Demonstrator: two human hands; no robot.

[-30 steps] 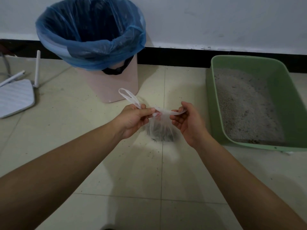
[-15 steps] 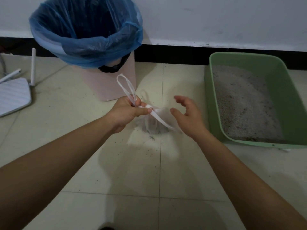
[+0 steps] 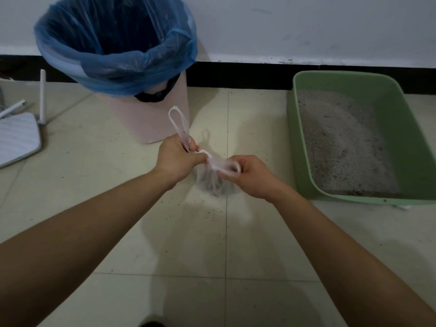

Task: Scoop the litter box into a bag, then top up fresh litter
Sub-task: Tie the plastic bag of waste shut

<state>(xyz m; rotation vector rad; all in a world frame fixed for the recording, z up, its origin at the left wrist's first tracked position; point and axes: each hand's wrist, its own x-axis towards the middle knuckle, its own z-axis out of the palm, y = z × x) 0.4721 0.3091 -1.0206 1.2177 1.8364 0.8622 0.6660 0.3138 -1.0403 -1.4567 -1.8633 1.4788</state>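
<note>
The small translucent plastic bag (image 3: 213, 182) hangs just below the fingers of both hands, its bottom at or just above the tiled floor (image 3: 94, 161), with dark scooped clumps showing through its lower part. The left hand (image 3: 177, 159) has its fingers curled tight round the bag's neck and 1 handle loop (image 3: 179, 123), which stands up above the knuckles. The right hand (image 3: 252, 175) pinches the other handle loop (image 3: 227, 167), its curled fingers holding it out sideways from the left thumb. The 2 handles appear crossed between the 2 hands, so I judge the step in hand to be tying the bag shut, with scooping finished and topping up not yet begun. The next move calls for a steady outward pull on both handles to seat the knot, gentle enough not to tear the thin film or shake grit out. To the right of the right fingers, near but apart, sits the green litter box (image 3: 405, 128), its grey litter (image 3: 339, 149) spread unevenly. Beyond the left fingers stands a pink bin (image 3: 153, 121) with a blue liner (image 3: 132, 60), the likely place for the tied bag. Spilled grains (image 3: 213, 211) dot the floor below the fingers, between the wrists. Far left of the left hand lies a white router (image 3: 16, 140). No fresh litter supply is in view.
</note>
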